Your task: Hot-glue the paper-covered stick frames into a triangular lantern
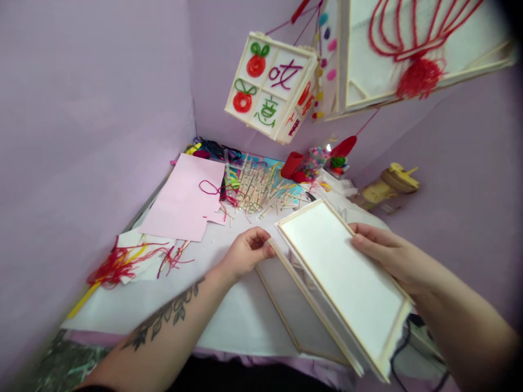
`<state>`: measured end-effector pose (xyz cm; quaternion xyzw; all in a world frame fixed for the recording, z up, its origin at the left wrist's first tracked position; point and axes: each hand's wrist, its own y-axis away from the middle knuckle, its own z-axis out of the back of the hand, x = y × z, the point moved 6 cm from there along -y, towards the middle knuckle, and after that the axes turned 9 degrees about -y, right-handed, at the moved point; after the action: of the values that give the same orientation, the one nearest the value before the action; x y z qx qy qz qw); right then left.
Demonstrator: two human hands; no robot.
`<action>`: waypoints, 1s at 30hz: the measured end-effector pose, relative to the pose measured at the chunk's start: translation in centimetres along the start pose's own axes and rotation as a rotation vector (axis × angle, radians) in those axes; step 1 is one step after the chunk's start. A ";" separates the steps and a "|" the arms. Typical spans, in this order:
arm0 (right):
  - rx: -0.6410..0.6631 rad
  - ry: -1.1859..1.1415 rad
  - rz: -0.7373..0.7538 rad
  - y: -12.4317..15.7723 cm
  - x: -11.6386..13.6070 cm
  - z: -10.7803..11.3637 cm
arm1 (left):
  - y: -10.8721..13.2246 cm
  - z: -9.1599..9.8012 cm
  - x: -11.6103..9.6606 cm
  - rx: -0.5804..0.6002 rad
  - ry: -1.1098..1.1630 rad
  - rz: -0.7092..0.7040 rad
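White paper panels edged with thin wooden sticks are in both my hands. My right hand (378, 253) grips the long right edge of the nearer framed panel (341, 272), thumb on its face. My left hand (250, 251) pinches the upper corner of another framed panel (298, 299), which is tilted behind and to the left of the first. A narrow gap shows between the two panels. Whether they are joined at the lower end I cannot tell. Below them is the white-covered table (229, 316).
Beyond my hands lie a pile of wooden sticks (255, 188), pink paper (183, 196) and red yarn (112, 267). A decorated paper lantern (272, 87) and a larger framed piece with a red tassel (419, 76) hang overhead. A yellowish cup (386, 188) stands at the right.
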<state>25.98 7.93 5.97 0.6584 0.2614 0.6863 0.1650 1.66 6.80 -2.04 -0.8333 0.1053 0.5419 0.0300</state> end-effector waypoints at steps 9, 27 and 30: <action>0.074 0.042 -0.056 -0.3 -1.6 -0.6 | -0.3 0.4 0.7 0.011 -0.013 0.032; 0.063 0.154 -0.031 -0.6 -2.2 -0.6 | -0.2 0.3 0.5 0.011 -0.037 0.028; 0.079 0.146 -0.027 -0.7 -2.2 -0.6 | -0.3 0.4 0.5 0.018 -0.029 0.022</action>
<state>25.50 7.19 3.72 0.6089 0.3084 0.7194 0.1288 1.59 7.05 -2.71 -0.8239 0.1187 0.5532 0.0332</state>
